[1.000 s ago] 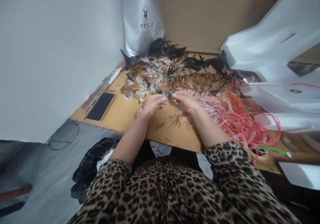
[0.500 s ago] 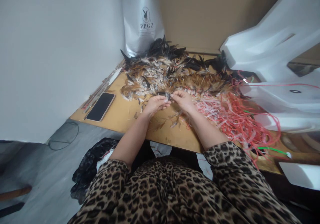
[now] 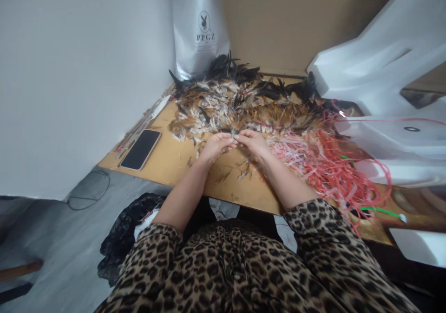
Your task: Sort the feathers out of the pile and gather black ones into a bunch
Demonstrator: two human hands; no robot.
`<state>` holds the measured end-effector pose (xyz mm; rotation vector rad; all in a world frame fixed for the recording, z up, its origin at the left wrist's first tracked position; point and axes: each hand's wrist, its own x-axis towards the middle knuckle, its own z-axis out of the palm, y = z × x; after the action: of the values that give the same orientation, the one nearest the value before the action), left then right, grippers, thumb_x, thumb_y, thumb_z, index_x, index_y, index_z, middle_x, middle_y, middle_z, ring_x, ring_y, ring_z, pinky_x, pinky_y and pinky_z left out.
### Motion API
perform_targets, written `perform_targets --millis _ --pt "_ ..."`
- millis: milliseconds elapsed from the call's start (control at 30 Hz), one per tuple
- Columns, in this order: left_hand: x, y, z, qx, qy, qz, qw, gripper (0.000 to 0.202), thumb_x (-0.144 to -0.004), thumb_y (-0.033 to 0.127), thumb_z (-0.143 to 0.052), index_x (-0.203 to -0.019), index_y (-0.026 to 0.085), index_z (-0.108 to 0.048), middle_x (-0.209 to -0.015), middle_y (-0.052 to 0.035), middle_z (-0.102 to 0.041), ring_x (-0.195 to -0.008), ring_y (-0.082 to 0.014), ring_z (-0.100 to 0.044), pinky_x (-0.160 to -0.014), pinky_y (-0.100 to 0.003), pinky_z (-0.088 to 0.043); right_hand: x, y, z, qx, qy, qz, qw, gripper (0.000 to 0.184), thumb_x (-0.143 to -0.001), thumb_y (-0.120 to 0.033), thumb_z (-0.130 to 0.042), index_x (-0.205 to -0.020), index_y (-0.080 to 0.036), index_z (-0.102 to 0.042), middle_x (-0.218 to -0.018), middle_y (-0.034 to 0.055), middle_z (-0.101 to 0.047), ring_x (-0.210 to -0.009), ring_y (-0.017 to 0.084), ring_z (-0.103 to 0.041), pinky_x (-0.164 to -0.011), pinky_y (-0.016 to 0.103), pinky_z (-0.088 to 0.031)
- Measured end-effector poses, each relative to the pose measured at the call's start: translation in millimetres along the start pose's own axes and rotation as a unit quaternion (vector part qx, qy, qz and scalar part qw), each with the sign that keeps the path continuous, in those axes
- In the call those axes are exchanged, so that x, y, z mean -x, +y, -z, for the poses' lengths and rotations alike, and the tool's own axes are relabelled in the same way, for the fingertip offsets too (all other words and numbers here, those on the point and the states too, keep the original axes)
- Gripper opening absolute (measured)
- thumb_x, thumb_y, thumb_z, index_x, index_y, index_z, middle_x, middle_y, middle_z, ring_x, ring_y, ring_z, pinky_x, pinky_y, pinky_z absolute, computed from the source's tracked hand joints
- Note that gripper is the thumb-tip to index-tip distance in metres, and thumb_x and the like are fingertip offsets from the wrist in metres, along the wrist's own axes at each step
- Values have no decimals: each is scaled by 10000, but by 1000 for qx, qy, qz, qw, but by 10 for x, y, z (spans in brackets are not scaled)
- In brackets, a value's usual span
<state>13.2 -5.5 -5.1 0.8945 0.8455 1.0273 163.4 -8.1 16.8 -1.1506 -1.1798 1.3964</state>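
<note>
- The feather pile (image 3: 209,96) spreads over the back of the table (image 3: 170,166), dark plumes at its far edge, brown and pale ones nearer the person.
- A small tuft of feathers (image 3: 233,131) sits between the two hands, at the near edge of the feather pile (it is tiny here, so how many feathers it has I cannot tell).
- The left hand (image 3: 216,146) is just in front of the feather pile, thumb and forefinger pinching the tuft, the other fingers curled beneath.
- The right hand (image 3: 253,143), also in front of the feather pile, has its thumb and fingertip pressed together at the same tuft, the tips of both hands meeting or nearly so.
- The tuft should be very light and soft, the vanes bending easily and the quills a little stiffer; a stray puff of air could scatter it.
- The best hold is probably low on the quills, with a light fingertip pinch, since squeezing the vanes may crush or split them (smooth quills may also slip).
- Red and pale strands (image 3: 339,164) lie tangled to the right of the feather pile, touching its edge.
- A phone (image 3: 141,149) lies left of the feather pile, well apart; a silvery bag (image 3: 200,52) stands behind it.
</note>
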Motion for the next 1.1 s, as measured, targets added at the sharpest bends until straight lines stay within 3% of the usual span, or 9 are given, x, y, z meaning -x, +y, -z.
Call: perform_targets --millis 200,567,767,833,967,1100 --pt "13 -9 4 -39 -19 -4 999 262 -637 233 -716 -850 102 -636 -749 -56 -679 -600 -65 -606 -586 -175 -459 -2 22 -44 41 45 58 996 330 -527 -447 -731 -596 -178 -552 -577 -38 -532 -531 75 -427 -511 214 -326" --pt "25 -32 -6 -148 -19 -47 988 209 -648 279 -689 -749 107 -625 -679 -51 -662 -543 -81 -581 -537 -202 -445 -5 -3 -46 41 47 51 997 348 -526 -428 -744 -543 -171 -509 -493 -51 -463 -466 57 -356 -453 208 -268" --pt "-11 70 78 -80 74 -87 990 206 -643 271 -696 -765 124 -619 -692 -28 -662 -538 -62 -566 -524 -184 -426 -161 -48 225 -106 127 53 985 318 -528 -395 -752 -655 -176 -559 -506 -56 -465 -422 45 -358 -412 198 -255" --pt "-37 96 130 -30 105 -101 989 207 -644 273 -701 -762 126 -616 -709 -24 -661 -551 -49 -563 -525 -166 -419 -186 -57 295 -104 139 49 984 321 -533 -400 -744 -681 -178 -566 -514 -57 -467 -421 45 -360 -410 195 -256" --pt "-75 105 188 73 134 -117 981 204 -647 252 -706 -778 129 -610 -731 -24 -659 -570 -41 -570 -501 -141 -399 -172 -36 330 100 90 78 988 292 -615 -436 -672 -636 -153 -606 -522 -33 -508 -453 56 -385 -458 209 -289" --pt "-97 83 197 118 133 -112 978 172 -660 208 -696 -781 127 -606 -733 -28 -661 -563 -42 -575 -480 -134 -393 -165 -60 273 366 2 126 922 257 -692 -390 -593 -650 -146 -664 -596 6 -599 -543 97 -480 -525 222 -331"
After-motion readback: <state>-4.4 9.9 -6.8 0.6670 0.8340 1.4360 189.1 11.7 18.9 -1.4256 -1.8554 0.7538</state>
